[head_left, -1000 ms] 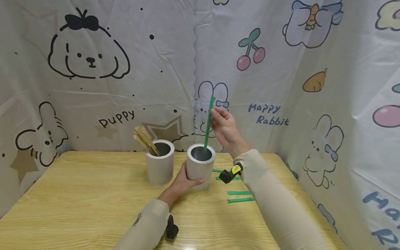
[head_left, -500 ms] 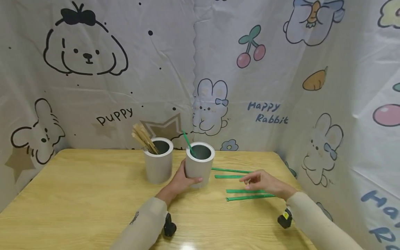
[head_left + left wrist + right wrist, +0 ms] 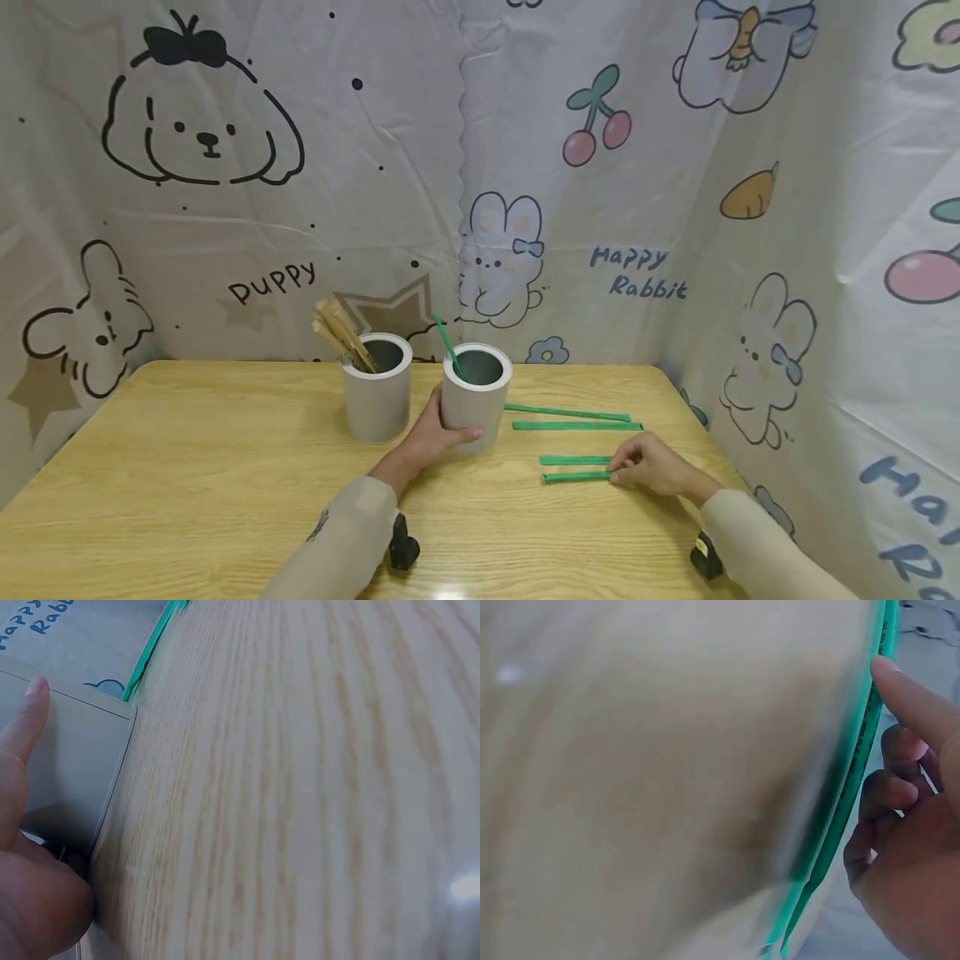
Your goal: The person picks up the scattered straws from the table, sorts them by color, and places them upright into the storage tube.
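Note:
My left hand grips the right-hand light grey canister from its left side, thumb across the front. One green wrapped straw leans inside that canister. On the right of the table, my right hand pinches the right end of the nearest green wrapped straw, which lies on the wood. In the right wrist view, the thumb touches this straw's printed wrapper, and the image is partly blurred. Another green straw lies just behind it, its right end hidden by my fingers.
A second light grey canister stands at the left, holding several brown paper-wrapped sticks. Two more green straws, a farther one and a nearer one, lie right of the held canister. A printed cloth hangs behind the wooden table.
My right hand let a green straw go into the right canister, then came down to the right and took hold of the nearest straw on the table. My left hand stays on the canister.

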{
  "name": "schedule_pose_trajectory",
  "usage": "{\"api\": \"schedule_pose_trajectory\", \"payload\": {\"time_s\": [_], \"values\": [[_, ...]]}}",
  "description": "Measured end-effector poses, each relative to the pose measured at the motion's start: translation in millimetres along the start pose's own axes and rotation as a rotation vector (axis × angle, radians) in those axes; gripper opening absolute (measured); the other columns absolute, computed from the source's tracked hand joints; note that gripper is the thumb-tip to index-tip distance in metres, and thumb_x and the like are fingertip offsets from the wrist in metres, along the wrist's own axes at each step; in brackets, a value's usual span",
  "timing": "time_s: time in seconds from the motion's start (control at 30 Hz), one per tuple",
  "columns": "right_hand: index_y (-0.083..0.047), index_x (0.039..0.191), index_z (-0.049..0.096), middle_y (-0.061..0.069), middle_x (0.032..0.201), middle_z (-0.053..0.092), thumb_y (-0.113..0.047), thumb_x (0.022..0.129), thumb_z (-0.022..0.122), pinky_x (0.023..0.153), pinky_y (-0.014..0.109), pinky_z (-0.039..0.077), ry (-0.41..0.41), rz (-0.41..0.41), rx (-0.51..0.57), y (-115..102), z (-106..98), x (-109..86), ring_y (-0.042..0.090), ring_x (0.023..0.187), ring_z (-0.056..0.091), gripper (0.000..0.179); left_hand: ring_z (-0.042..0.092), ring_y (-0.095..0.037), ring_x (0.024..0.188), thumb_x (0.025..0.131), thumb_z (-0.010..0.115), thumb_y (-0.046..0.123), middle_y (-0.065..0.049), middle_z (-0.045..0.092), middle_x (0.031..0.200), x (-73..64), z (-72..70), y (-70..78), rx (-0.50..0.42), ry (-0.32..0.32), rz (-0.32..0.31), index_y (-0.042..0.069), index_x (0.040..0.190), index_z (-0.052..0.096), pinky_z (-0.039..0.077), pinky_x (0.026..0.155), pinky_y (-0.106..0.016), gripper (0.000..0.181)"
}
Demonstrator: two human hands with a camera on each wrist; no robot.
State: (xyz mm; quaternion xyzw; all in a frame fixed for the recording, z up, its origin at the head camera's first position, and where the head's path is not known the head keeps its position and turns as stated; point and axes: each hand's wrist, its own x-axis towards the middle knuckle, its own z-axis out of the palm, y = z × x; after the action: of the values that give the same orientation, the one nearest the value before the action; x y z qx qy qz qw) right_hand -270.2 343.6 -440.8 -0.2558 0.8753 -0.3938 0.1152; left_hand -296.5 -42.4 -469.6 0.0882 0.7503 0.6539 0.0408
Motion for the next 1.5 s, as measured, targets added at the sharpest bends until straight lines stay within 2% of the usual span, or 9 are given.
{"api": "schedule_pose_trajectory", "payload": {"time_s": [0.17,0.3,0.57,0.77,0.9,1.07,1.23,1.37,1.5], "values": [[0.008,0.098,0.071,0.009,0.092,0.069,-0.014,0.094,0.072,0.070,0.022,0.051,0.068,0.106,0.049,-37,-14,15.6,0.005,0.077,0.057,0.023,0.037,-0.043,0.146,0.081,0.085,0.011,-0.020,0.035,0.160,-0.4,1.2,-0.4,0.009,0.002,-0.011,0.009,0.161,0.015,0.026,0.123,-0.060,0.106],[-0.008,0.107,0.074,-0.006,0.099,0.066,-0.023,0.098,0.068,0.087,0.025,0.050,0.161,0.129,0.182,-86,-25,38.4,0.008,0.093,0.059,0.019,0.036,-0.043,0.147,0.081,0.085,0.012,-0.020,0.034,0.161,0.9,1.5,-3.7,0.008,-0.003,-0.015,0.010,0.161,0.015,0.025,0.123,-0.060,0.107],[-0.025,0.089,0.076,-0.012,0.089,0.069,-0.008,0.100,0.061,0.085,0.020,0.048,0.270,-0.163,0.847,-188,-15,102.2,0.005,0.085,0.060,0.025,0.036,-0.043,0.147,0.081,0.086,0.013,-0.020,0.034,0.161,-0.4,1.5,-3.4,0.014,-0.010,-0.022,0.011,0.161,0.015,0.026,0.122,-0.061,0.107],[-0.024,0.084,0.077,-0.011,0.084,0.071,-0.012,0.098,0.063,0.084,0.023,0.046,0.287,-0.257,1.083,-216,12,136.1,0.005,0.078,0.060,0.023,0.036,-0.043,0.146,0.082,0.085,0.014,-0.019,0.034,0.161,-0.4,4.0,-0.1,0.003,-0.029,-0.015,0.010,0.161,0.014,0.026,0.122,-0.061,0.106],[-0.026,0.083,0.076,-0.013,0.081,0.068,-0.009,0.103,0.055,0.081,0.022,0.045,0.303,-0.127,1.010,-202,30,149.0,0.005,0.074,0.054,0.033,0.037,-0.042,0.145,0.083,0.084,0.013,-0.019,0.035,0.160,0.3,5.5,-2.2,-0.004,-0.021,-0.020,0.009,0.161,0.016,0.027,0.122,-0.060,0.104],[-0.014,0.113,0.073,-0.011,0.084,0.057,-0.019,0.105,0.056,0.084,0.027,0.044,0.304,0.019,0.676,-173,30,144.7,0.008,0.076,0.048,0.019,0.037,-0.043,0.146,0.083,0.084,0.014,-0.021,0.035,0.160,0.7,6.1,-3.6,0.008,-0.021,-0.015,0.008,0.161,0.015,0.027,0.121,-0.060,0.104],[-0.003,0.133,0.061,-0.005,0.114,0.062,-0.030,0.104,0.057,0.102,0.036,0.044,0.252,0.073,0.384,-142,6,118.9,0.013,0.103,0.054,0.040,0.037,-0.044,0.146,0.081,0.085,0.016,-0.022,0.034,0.160,-0.7,4.0,-1.2,0.032,-0.012,-0.027,0.009,0.161,0.015,0.027,0.121,-0.061,0.107],[-0.003,0.138,0.058,0.011,0.143,0.055,-0.033,0.104,0.056,0.116,0.051,0.038,0.153,0.134,0.285,-106,-10,91.0,0.028,0.129,0.050,0.045,0.037,-0.044,0.146,0.081,0.086,0.016,-0.021,0.035,0.160,-1.6,0.9,0.4,0.036,-0.004,-0.031,0.010,0.161,0.014,0.027,0.122,-0.061,0.108],[-0.002,0.140,0.056,0.020,0.149,0.050,-0.034,0.103,0.058,0.117,0.057,0.037,0.090,0.177,0.228,-63,-14,63.7,0.034,0.135,0.049,0.050,0.037,-0.044,0.145,0.082,0.085,0.016,-0.021,0.035,0.160,-1.9,-1.5,0.2,0.034,-0.004,-0.026,0.010,0.161,0.014,0.028,0.121,-0.061,0.107]]}}
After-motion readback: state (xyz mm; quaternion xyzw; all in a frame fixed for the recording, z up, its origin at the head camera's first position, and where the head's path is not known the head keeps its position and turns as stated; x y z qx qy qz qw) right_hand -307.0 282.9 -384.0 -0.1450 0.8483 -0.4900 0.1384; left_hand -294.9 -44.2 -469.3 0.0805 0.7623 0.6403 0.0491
